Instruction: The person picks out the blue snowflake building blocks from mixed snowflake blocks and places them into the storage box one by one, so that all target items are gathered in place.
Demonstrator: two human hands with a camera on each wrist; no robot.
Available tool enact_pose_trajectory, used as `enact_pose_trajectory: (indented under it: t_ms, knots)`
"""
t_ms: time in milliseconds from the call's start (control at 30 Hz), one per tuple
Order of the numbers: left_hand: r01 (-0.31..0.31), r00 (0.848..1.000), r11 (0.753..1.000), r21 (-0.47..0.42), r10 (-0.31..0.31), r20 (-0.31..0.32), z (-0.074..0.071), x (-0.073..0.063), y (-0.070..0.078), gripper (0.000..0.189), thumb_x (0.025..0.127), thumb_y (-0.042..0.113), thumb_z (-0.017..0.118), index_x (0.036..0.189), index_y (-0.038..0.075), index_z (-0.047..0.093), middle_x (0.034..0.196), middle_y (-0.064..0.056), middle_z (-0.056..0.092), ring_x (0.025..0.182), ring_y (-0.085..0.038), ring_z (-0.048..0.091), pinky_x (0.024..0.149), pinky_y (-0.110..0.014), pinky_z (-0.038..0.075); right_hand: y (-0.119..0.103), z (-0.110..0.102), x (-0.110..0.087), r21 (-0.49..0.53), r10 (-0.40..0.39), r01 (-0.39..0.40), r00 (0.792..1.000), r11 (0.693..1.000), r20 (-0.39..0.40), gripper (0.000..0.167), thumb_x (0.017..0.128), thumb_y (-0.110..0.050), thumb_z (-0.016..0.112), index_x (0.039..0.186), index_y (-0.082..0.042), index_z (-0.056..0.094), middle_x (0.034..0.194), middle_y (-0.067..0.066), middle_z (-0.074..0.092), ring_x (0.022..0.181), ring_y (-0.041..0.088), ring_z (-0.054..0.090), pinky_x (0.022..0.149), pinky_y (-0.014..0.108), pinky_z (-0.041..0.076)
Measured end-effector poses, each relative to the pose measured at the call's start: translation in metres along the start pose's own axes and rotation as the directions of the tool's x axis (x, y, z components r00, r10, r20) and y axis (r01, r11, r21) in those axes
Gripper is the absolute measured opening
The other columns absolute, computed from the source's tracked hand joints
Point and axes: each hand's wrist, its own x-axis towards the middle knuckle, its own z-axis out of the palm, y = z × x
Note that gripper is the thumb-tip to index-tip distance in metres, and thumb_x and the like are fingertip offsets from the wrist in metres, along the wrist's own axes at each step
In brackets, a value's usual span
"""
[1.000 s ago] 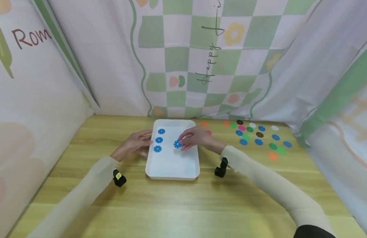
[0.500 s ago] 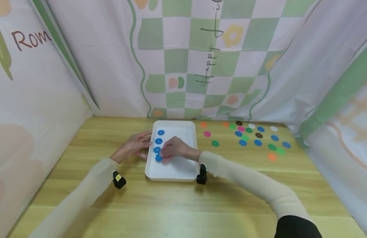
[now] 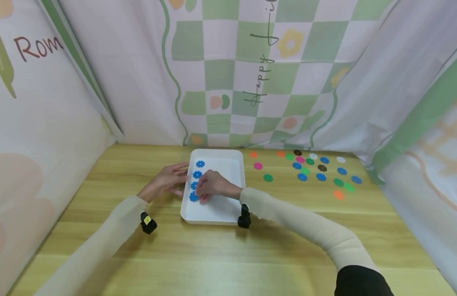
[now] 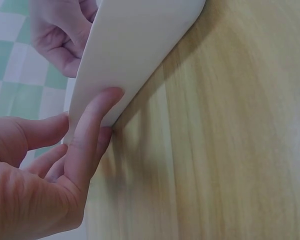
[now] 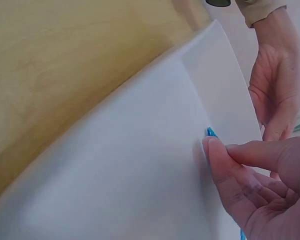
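Observation:
A white tray (image 3: 222, 211) rests on the table, with a column of blue flower-shaped discs (image 3: 197, 174) along its left side. My right hand (image 3: 212, 183) reaches over the tray and pinches the nearest blue disc (image 3: 193, 197) between thumb and fingertips. Only a small blue edge of that disc (image 5: 210, 132) shows in the right wrist view, low beside the tray wall. My left hand (image 3: 163, 182) is at the tray's left side, its fairly straight fingers (image 4: 92, 120) touching the outer wall and rim.
Loose flower-shaped discs lie at the back right of the wooden table (image 3: 228, 263), including a green disc (image 3: 267, 178), an orange disc (image 3: 338, 195) and several blue discs (image 3: 321, 177). A patterned curtain (image 3: 250, 74) hangs behind the table.
My right hand has carried the blue disc left and toward me, down to the near end of the column, then slightly further left. The left hand stays at the tray's side.

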Motion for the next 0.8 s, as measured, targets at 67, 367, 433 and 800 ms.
enact_pose_trajectory:
  t_ms: [67, 367, 433, 800]
  knots:
    - [-0.001, 1.000, 1.000, -0.002, 0.001, 0.002, 0.000, 0.000, 0.000, 0.066, 0.108, 0.007, 0.056, 0.166, 0.013, 0.027, 0.169, -0.022, 0.030, 0.144, -0.047, 0.046, 0.078, -0.039, 0.069, -0.002, 0.000, 0.000, -0.016, 0.006, -0.006, 1.000, 1.000, -0.003, 0.007, 0.096, -0.002, 0.074, 0.091, 0.003, 0.073, 0.077, 0.012, 0.076, 0.061, 0.017, 0.073, 0.061, 0.028, 0.066]
    - [-0.010, 1.000, 1.000, -0.012, 0.010, 0.007, -0.001, -0.002, -0.001, 0.066, 0.108, 0.007, 0.055, 0.167, 0.012, 0.025, 0.169, -0.023, 0.027, 0.146, -0.049, 0.044, 0.081, -0.043, 0.068, -0.012, -0.004, 0.002, -0.151, 0.022, -0.022, 1.000, 0.988, 0.001, 0.011, 0.098, -0.007, 0.074, 0.090, 0.000, 0.074, 0.076, 0.011, 0.075, 0.066, 0.021, 0.074, 0.063, 0.029, 0.067]
    - [-0.013, 1.000, 1.000, -0.017, 0.013, 0.007, -0.002, -0.003, -0.001, 0.067, 0.108, 0.007, 0.055, 0.167, 0.012, 0.024, 0.170, -0.023, 0.026, 0.146, -0.049, 0.043, 0.082, -0.044, 0.068, -0.014, -0.006, 0.003, -0.176, 0.031, -0.029, 0.999, 0.984, 0.011, 0.011, 0.098, -0.008, 0.074, 0.092, 0.000, 0.074, 0.076, 0.011, 0.075, 0.067, 0.022, 0.075, 0.063, 0.029, 0.067]
    - [-0.014, 1.000, 1.000, -0.027, 0.014, 0.015, -0.003, -0.001, -0.002, 0.066, 0.108, 0.009, 0.056, 0.167, 0.013, 0.026, 0.168, -0.023, 0.030, 0.142, -0.047, 0.049, 0.082, -0.044, 0.068, -0.005, -0.042, 0.001, -0.051, 0.015, -0.014, 0.999, 0.999, 0.030, 0.013, 0.100, -0.006, 0.068, 0.107, 0.002, 0.074, 0.087, 0.013, 0.076, 0.070, 0.019, 0.073, 0.065, 0.033, 0.068]
